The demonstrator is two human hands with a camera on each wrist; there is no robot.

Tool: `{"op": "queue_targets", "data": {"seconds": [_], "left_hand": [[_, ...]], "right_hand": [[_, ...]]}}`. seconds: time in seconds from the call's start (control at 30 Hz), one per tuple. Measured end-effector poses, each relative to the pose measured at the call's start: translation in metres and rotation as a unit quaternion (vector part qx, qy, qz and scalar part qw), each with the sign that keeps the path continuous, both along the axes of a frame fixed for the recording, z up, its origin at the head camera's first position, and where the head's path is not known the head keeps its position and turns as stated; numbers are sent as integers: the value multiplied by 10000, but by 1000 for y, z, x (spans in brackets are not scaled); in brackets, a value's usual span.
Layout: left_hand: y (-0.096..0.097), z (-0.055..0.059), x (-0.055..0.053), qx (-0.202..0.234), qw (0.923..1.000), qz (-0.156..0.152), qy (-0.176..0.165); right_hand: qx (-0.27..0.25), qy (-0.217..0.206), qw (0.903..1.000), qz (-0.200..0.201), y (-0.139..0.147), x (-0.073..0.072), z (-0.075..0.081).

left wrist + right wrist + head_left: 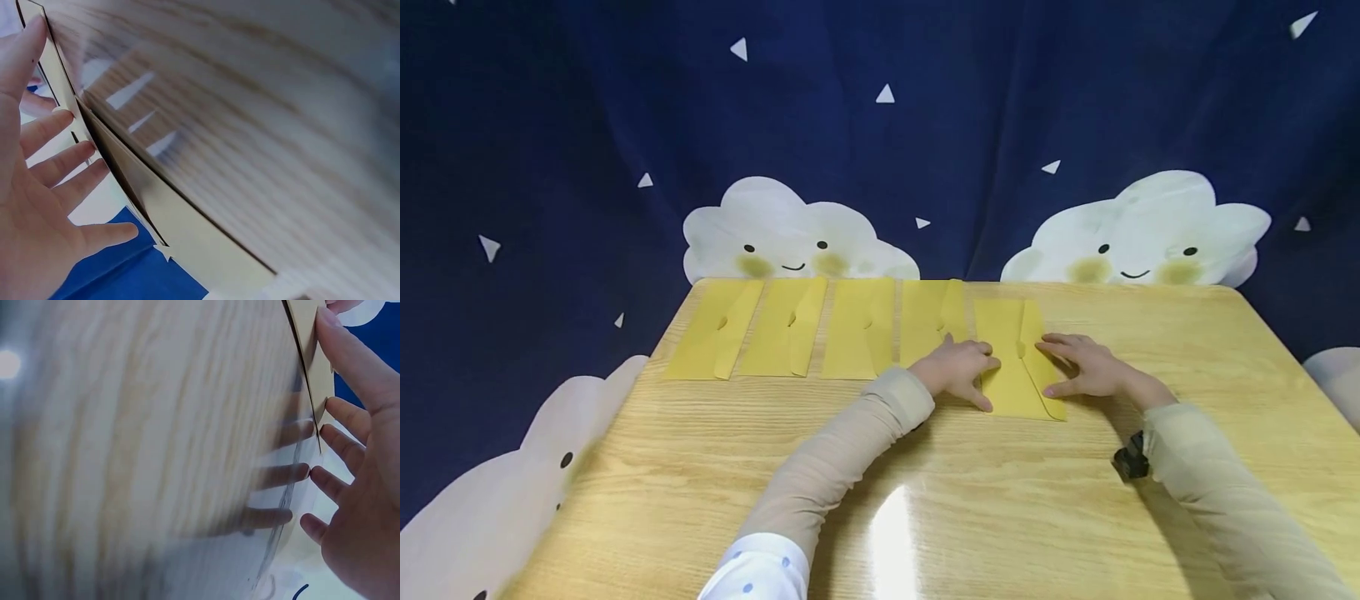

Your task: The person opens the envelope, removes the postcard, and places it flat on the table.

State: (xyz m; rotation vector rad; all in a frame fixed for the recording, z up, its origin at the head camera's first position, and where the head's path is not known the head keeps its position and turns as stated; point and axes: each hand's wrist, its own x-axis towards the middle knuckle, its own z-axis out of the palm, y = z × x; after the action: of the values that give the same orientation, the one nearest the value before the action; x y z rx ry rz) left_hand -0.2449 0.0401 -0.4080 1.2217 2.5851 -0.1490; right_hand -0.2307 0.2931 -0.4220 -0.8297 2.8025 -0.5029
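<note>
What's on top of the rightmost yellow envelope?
On the rightmost yellow envelope, the left hand touches the left edge, and the right hand touches the flap side. Spots beneath their fingertips are covered.

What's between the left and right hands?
The rightmost yellow envelope of the row lies between the left hand and the right hand, on the wood-grain table; the head view shows it.

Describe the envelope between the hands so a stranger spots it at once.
On the wooden table, five yellow envelopes line the far edge. Take the rightmost envelope, with the left hand at one long side and the right hand at the other. Unlike its four neighbours, it lies farther from that edge, out of line.
</note>
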Motion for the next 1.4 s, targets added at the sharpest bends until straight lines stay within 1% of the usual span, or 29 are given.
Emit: {"op": "queue_targets", "data": {"seconds": [0.2,0.3,0.43,0.53,0.6,0.8,0.93,1.03,1.23,1.4], "left_hand": [[-1,-2,4,12,9999,-85,-97],[-1,-3,5,33,9999,-46,-132],[-1,-2,10,-7,9997,226,13],[-1,-2,14,-161,9986,463,214],[-1,-2,17,-251,9977,563,267],[-1,-4,25,-247,9980,562,168],[-3,-5,29,-230,9977,629,111],[-3,-4,34,-255,9975,652,81],[-4,-1,43,-320,9979,559,102],[-6,-3,50,-271,9977,622,25]], "right_hand": [[6,46,10000,36,1,9,-1],[-15,40,10000,67,1,12,-2],[-19,166,9997,165,-1,14,-3],[13,297,9993,236,-1,17,-4],[47,351,9990,269,-1,20,-5],[-68,412,9988,253,-2,33,-4],[-100,645,9973,346,-2,37,-6],[-94,671,9970,382,-2,39,-6],[-78,684,9970,362,-2,46,-6],[-35,813,9958,410,-3,55,-7]]}}
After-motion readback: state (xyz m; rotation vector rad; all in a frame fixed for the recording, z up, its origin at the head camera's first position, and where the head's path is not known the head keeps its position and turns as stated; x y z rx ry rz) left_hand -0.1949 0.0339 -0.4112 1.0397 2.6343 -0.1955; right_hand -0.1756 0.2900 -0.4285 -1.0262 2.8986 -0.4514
